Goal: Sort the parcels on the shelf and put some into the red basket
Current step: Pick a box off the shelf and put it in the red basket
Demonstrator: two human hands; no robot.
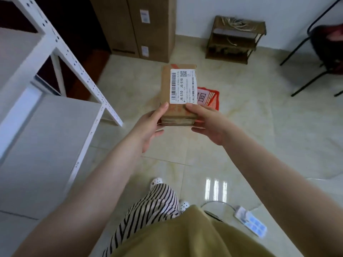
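Observation:
I hold a brown cardboard parcel (166,89) with a white barcode label out in front of me, above the floor. My left hand (148,125) grips its near left corner, thumb on top. My right hand (207,121) grips its near right corner, thumb by the label. The red basket (209,98) stands on the floor beyond, mostly hidden behind the parcel and my right hand. The white metal shelf (61,51) is at my left, and no parcel shows on its visible boards.
Two tall cardboard boxes (137,26) lean at the far wall. A small dark wooden rack (233,38) stands to their right, a black chair (323,52) at far right. A power strip (250,221) with cable lies on the tiled floor near my feet.

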